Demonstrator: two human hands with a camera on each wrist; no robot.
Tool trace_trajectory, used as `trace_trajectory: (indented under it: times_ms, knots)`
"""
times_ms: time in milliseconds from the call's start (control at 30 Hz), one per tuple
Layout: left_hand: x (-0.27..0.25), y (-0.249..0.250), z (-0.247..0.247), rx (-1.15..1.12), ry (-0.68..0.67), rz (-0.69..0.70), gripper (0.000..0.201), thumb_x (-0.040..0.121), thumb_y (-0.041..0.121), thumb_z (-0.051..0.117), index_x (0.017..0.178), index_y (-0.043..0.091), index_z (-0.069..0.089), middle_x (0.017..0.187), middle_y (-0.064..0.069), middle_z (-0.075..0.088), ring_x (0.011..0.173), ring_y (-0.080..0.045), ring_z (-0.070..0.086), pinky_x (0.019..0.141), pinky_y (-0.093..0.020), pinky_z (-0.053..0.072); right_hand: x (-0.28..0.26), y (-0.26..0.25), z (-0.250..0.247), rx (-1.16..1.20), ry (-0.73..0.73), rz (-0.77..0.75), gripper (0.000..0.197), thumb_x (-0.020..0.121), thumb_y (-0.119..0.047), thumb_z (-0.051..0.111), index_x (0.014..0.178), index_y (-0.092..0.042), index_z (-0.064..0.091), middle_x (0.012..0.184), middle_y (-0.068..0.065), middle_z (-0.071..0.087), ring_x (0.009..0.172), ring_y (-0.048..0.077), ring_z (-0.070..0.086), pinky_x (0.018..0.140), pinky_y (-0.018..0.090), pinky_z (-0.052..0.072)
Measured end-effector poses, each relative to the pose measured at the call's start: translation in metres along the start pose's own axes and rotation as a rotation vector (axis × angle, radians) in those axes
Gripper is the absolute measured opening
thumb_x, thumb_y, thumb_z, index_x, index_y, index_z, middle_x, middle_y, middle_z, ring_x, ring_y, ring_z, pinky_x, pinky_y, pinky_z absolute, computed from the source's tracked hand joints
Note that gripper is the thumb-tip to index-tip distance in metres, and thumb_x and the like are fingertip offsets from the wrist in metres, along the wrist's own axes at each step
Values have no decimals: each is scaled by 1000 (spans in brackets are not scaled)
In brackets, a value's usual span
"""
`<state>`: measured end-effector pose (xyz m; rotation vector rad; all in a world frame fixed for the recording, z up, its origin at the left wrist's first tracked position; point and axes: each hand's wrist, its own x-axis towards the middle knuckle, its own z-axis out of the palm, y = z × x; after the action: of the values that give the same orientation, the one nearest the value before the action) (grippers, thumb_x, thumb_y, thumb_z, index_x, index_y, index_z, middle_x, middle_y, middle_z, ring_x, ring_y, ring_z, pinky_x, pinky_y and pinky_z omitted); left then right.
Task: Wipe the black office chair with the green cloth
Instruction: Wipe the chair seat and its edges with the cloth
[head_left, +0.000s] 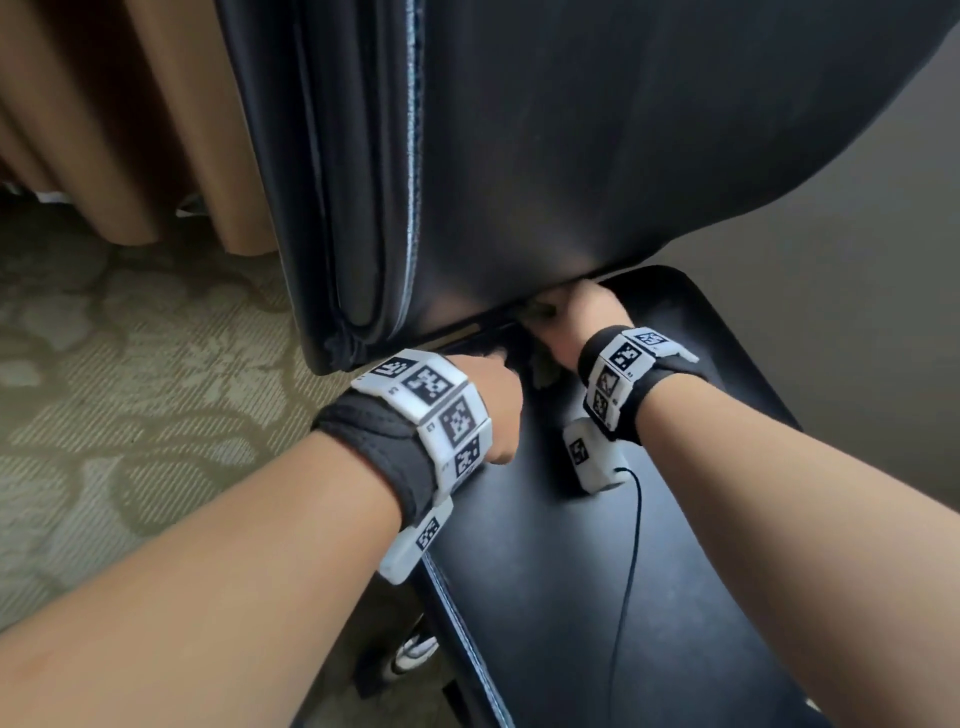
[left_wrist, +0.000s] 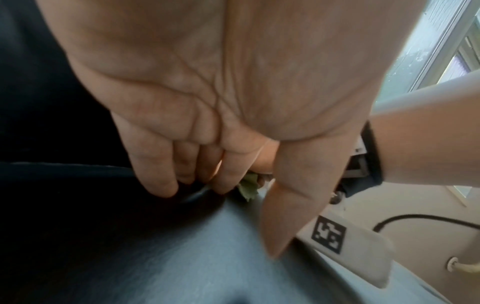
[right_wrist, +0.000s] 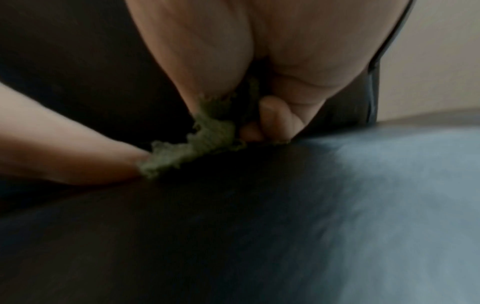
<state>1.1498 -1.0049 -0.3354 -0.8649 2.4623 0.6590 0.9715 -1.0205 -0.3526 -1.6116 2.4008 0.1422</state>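
Note:
The black office chair fills the head view, its backrest (head_left: 571, 156) upright above the seat (head_left: 571, 597). Both hands meet at the crease between them. My right hand (head_left: 582, 317) grips the bunched green cloth (right_wrist: 205, 139) and presses it onto the seat (right_wrist: 259, 226) at the crease. Only a scrap of the cloth (head_left: 543, 370) shows between the hands in the head view. My left hand (head_left: 493, 384) lies just left of it, fingers (left_wrist: 161, 181) extended down onto the seat (left_wrist: 182, 257) and holding nothing. One left finger (right_wrist: 78, 156) touches the cloth's end. A bit of cloth (left_wrist: 249, 186) peeks past the fingers.
Tan curtains (head_left: 130, 130) hang at the left over patterned carpet (head_left: 104, 389). A plain wall (head_left: 857, 260) stands right of the chair. A thin black cable (head_left: 631, 545) trails from the right wrist camera across the seat. A shoe (head_left: 413, 652) shows beside the seat's left edge.

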Motion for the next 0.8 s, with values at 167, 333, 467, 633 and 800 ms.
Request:
trace_trajectory:
  times_ms: [167, 333, 467, 633, 800]
  knots:
    - [-10, 2, 5, 6, 50, 48, 42, 96, 16, 56, 136, 6, 49, 153, -13, 39, 109, -16, 49, 78, -29, 38, 2, 3, 1, 17, 7, 96, 26, 99, -33, 54, 107, -18, 73, 105, 10, 73, 93, 34, 67, 70, 30, 42]
    - [-18, 2, 9, 81, 74, 56, 45, 100, 18, 52, 143, 4, 48, 153, -16, 39, 139, -28, 41, 109, -35, 35, -13, -11, -7, 85, -73, -103, 23, 98, -33, 63, 112, -20, 75, 102, 7, 74, 96, 27, 67, 76, 25, 43]
    - [-21, -3, 14, 62, 96, 40, 56, 99, 15, 52, 151, 4, 35, 165, -15, 22, 153, -26, 23, 120, -33, 23, -17, 15, -16, 220, 89, 169, 28, 93, -43, 63, 108, -20, 71, 103, 7, 74, 95, 32, 69, 81, 36, 56]
    - [-25, -17, 23, 44, 59, 49, 64, 98, 16, 53, 156, 6, 28, 169, -15, 13, 158, -29, 16, 127, -35, 18, -32, 24, 0, -47, -106, 127, 64, 87, -49, 68, 139, -17, 46, 130, 15, 53, 113, 38, 61, 89, 37, 49]
    - [-26, -24, 28, 31, 49, 52, 68, 95, 15, 54, 157, 9, 26, 172, -13, 7, 159, -28, 13, 127, -40, 20, -35, 28, 2, -170, -27, 121, 51, 95, -51, 58, 141, -34, 46, 130, 15, 45, 111, 45, 56, 90, 42, 49]
